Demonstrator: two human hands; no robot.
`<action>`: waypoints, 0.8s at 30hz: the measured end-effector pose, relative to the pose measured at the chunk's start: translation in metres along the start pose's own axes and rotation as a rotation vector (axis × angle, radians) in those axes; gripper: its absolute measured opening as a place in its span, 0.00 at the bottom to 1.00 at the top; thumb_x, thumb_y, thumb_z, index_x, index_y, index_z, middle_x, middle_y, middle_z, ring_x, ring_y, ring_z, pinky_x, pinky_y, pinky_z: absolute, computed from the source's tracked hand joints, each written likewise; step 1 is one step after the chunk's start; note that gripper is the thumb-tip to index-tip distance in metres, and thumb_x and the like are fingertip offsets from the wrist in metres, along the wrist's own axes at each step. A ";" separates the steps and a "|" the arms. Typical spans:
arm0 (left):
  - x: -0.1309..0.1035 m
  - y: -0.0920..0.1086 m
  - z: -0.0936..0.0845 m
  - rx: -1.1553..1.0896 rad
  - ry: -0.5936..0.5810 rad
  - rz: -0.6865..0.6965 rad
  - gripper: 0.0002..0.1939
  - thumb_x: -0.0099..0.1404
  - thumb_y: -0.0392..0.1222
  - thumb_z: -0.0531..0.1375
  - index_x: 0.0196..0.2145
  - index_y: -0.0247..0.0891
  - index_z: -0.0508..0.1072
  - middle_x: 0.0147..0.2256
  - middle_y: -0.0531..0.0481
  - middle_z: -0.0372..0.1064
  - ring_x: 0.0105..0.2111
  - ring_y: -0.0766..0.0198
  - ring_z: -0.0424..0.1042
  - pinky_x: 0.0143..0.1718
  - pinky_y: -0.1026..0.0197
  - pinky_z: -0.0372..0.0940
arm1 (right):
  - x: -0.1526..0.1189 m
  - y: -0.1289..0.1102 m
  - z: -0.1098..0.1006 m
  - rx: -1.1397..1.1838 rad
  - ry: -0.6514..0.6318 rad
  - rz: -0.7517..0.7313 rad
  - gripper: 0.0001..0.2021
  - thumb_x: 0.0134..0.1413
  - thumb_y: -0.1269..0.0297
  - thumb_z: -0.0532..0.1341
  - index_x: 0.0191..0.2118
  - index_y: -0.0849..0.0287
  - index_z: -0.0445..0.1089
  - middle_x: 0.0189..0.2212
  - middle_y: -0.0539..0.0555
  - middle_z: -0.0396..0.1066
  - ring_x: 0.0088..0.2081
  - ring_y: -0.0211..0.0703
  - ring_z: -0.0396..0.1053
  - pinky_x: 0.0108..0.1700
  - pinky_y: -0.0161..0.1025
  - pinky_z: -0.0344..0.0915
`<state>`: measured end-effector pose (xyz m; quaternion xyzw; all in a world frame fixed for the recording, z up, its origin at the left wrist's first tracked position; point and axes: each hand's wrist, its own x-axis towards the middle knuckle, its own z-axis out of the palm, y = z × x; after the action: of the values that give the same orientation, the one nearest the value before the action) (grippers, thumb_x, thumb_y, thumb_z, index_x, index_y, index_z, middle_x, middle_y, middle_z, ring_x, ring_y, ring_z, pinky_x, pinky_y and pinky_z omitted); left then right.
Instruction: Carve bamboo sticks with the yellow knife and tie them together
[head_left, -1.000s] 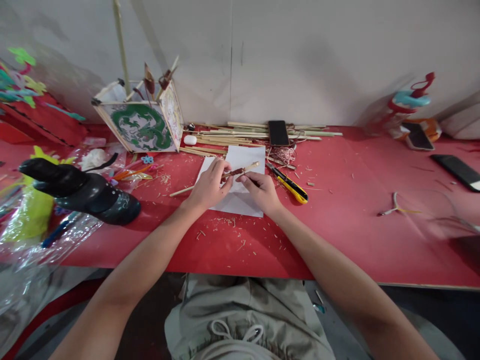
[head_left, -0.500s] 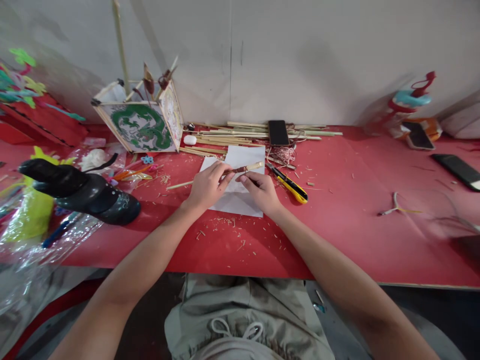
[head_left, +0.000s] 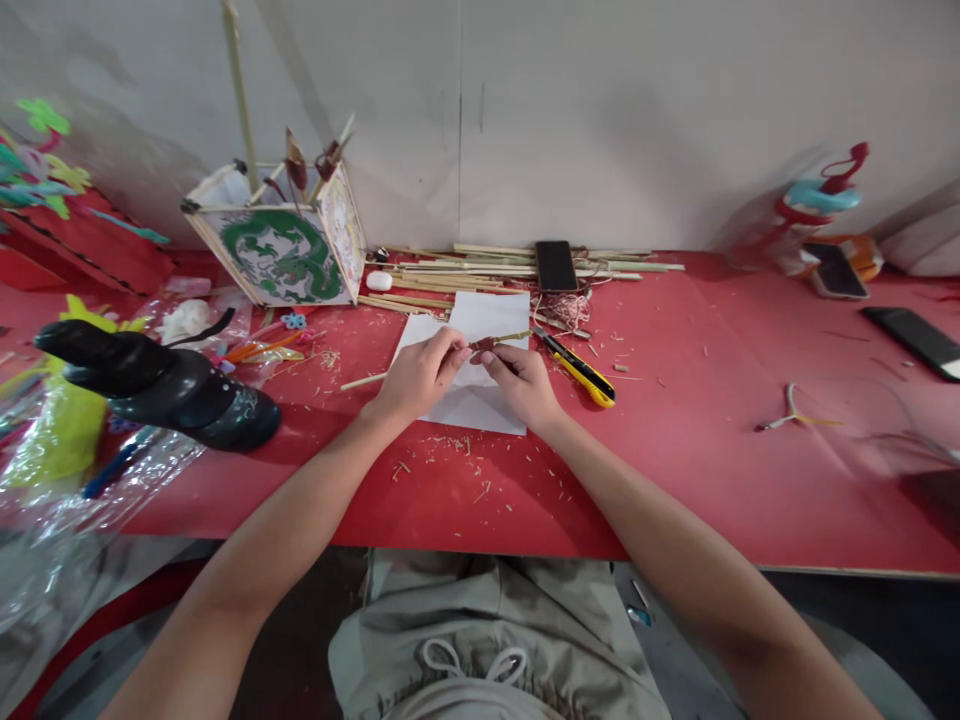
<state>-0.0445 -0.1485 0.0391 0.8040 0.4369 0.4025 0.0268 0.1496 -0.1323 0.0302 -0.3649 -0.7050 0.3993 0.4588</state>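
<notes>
My left hand (head_left: pixel 420 375) pinches a thin bamboo stick (head_left: pixel 516 338) wrapped near its middle with brown cord (head_left: pixel 484 345). One pale end of the stick sticks out to the left behind that hand, and the greenish end points right. My right hand (head_left: pixel 523 382) is closed at the cord, thumb and forefinger pressed together just under the stick. Both hands are over white paper sheets (head_left: pixel 480 405). Right of my right hand lies a yellow and black utility knife (head_left: pixel 581 370).
Bamboo strips (head_left: pixel 435 275), a phone (head_left: pixel 556 266) and tangled string (head_left: pixel 566 310) lie along the wall. A box with a green dragon picture (head_left: pixel 285 255) stands at left, a black bottle (head_left: pixel 161 385) before it. Shavings litter the red table (head_left: pixel 675 450). Another phone (head_left: pixel 915 340) is far right.
The bamboo stick has turned about its length in my fingers, now showing a greener side. Its left end has shifted slightly right. Both hands stay almost in place.
</notes>
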 end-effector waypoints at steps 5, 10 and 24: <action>-0.001 0.001 -0.001 -0.038 -0.051 0.015 0.05 0.73 0.41 0.57 0.45 0.40 0.66 0.37 0.51 0.75 0.32 0.68 0.75 0.34 0.66 0.66 | 0.000 0.004 0.001 0.009 0.020 -0.002 0.22 0.63 0.47 0.59 0.28 0.61 0.72 0.23 0.49 0.63 0.28 0.38 0.58 0.32 0.37 0.56; 0.000 0.001 0.000 -0.024 -0.038 0.013 0.06 0.71 0.38 0.56 0.46 0.40 0.67 0.40 0.49 0.75 0.38 0.65 0.77 0.39 0.63 0.69 | 0.000 0.003 0.000 -0.022 0.034 0.014 0.22 0.63 0.46 0.59 0.33 0.62 0.76 0.24 0.51 0.66 0.28 0.39 0.60 0.33 0.38 0.56; -0.001 -0.002 0.001 -0.014 -0.070 -0.042 0.05 0.77 0.42 0.51 0.48 0.42 0.64 0.36 0.53 0.77 0.36 0.65 0.78 0.36 0.64 0.67 | -0.002 0.003 -0.001 -0.032 0.019 0.022 0.27 0.63 0.40 0.56 0.34 0.61 0.77 0.22 0.48 0.59 0.26 0.37 0.54 0.30 0.36 0.52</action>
<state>-0.0451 -0.1476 0.0374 0.8080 0.4494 0.3768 0.0561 0.1513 -0.1326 0.0274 -0.3835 -0.7028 0.3894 0.4553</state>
